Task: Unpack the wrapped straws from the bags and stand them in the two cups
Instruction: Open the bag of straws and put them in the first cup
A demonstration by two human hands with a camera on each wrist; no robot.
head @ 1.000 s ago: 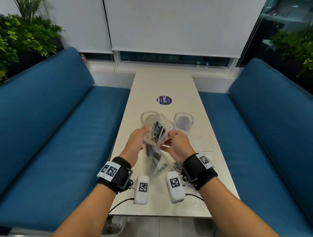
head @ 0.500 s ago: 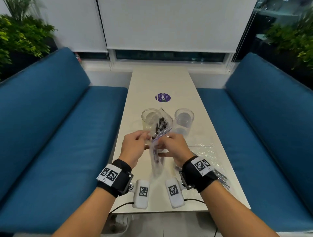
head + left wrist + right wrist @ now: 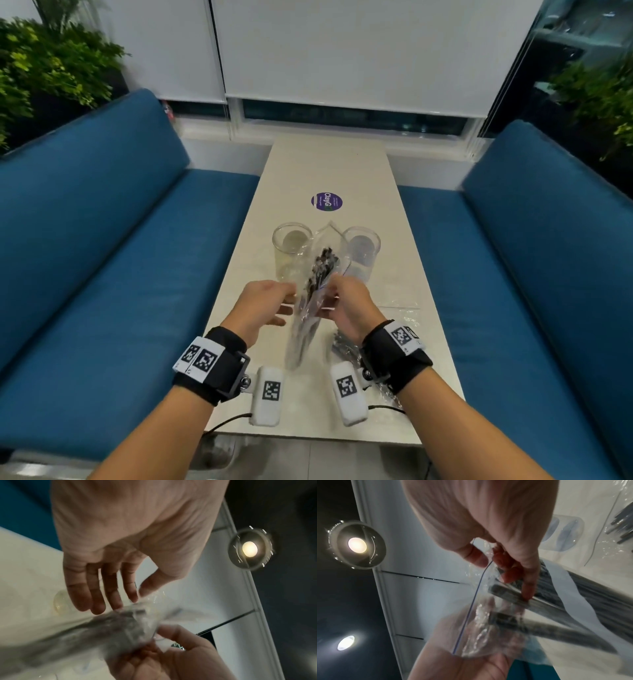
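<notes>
I hold a clear zip bag (image 3: 303,339) of dark wrapped straws (image 3: 322,270) tilted above the table, its mouth toward the cups. My left hand (image 3: 289,306) pinches one lip of the mouth between thumb and forefinger (image 3: 137,595). On the other side, my right hand (image 3: 330,301) pinches the opposite lip (image 3: 489,561), its fingers lying against the straws (image 3: 573,595). Two clear cups stand just beyond: the left cup (image 3: 293,246) and the right cup (image 3: 363,246). No straws show in either.
A second clear bag (image 3: 394,318) lies flat on the pale table (image 3: 329,168) under my right wrist, with dark straws (image 3: 342,346) beside it. A purple sticker (image 3: 327,201) sits farther back. Blue sofas (image 3: 102,257) flank the table.
My hands have come down and drawn slightly apart, spreading the bag's mouth wider. The bag has swung from in front of the left cup to between the two cups.
</notes>
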